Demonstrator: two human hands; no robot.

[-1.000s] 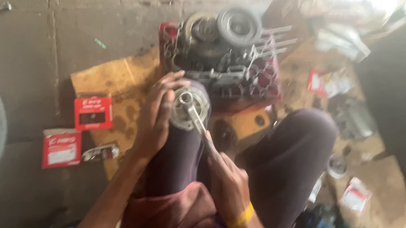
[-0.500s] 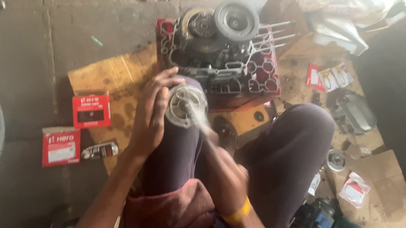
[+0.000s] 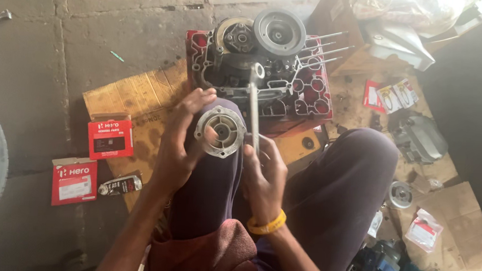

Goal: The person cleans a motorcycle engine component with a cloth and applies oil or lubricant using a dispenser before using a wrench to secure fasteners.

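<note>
left hand (image 3: 178, 143) was clamped around the round metal housing (image 3: 220, 131), propping it on the left knee, open face up. right hand (image 3: 263, 177) was closed on the lower shaft of a long spanner (image 3: 253, 106), its ring end raised above the housing, just in front of the engine block (image 3: 260, 60) in the red crate (image 3: 313, 95). risks as i judged them: housing only rested on a thigh, so a hard strike could skid it off or catch the left fingers at the rim; a glancing spanner could chip the casting.
</note>
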